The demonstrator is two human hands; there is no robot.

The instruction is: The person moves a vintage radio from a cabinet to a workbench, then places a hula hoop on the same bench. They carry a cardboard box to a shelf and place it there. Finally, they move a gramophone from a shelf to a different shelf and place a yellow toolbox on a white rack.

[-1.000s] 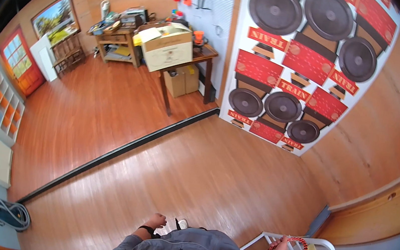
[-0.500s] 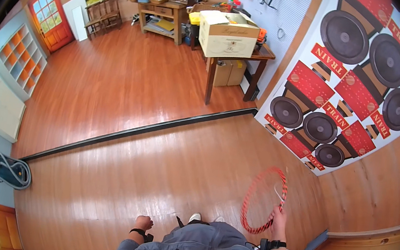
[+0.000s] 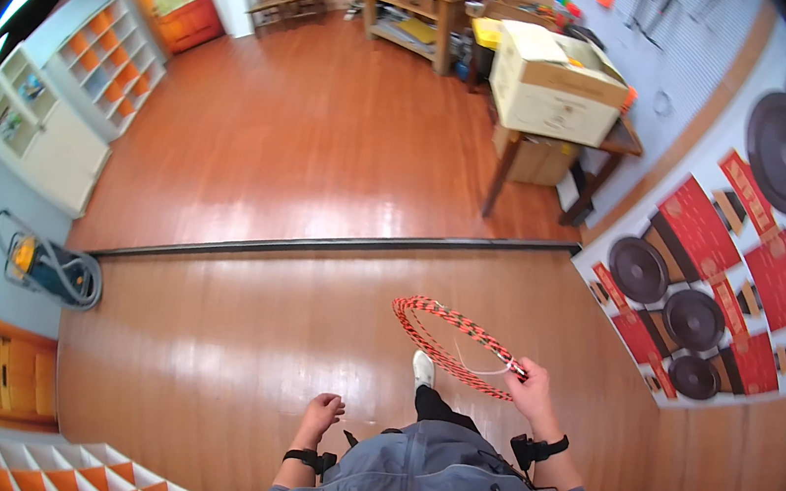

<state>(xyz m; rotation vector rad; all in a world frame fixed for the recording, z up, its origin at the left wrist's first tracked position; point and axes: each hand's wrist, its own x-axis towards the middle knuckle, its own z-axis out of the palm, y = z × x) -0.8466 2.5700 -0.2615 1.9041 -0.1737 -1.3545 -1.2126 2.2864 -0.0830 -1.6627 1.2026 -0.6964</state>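
Observation:
A coil of red-and-black twisted cable (image 3: 438, 354) hangs in front of me, a white tie fastened around it near my grip. My right hand (image 3: 530, 391) is closed on the coil's right end, and the loop stretches out to the left above the floor. My left hand (image 3: 322, 417) hangs at my left side, with loosely bent fingers and nothing visible in it. Both wrists wear black bands.
A black strip (image 3: 343, 249) crosses the wooden floor ahead. Beyond it, at right, a table (image 3: 501, 175) bears a cardboard box (image 3: 557, 93). Left stand a vacuum cleaner (image 3: 58, 266) and shelving (image 3: 110, 59); another compartmented shelf (image 3: 85, 473) is near lower left. A patterned panel (image 3: 705, 287) stands right.
My view has turned right, and one foot has stepped forward. The coil has swung from upright at my right to a flatter position in front. My left hand's fingers have loosened.

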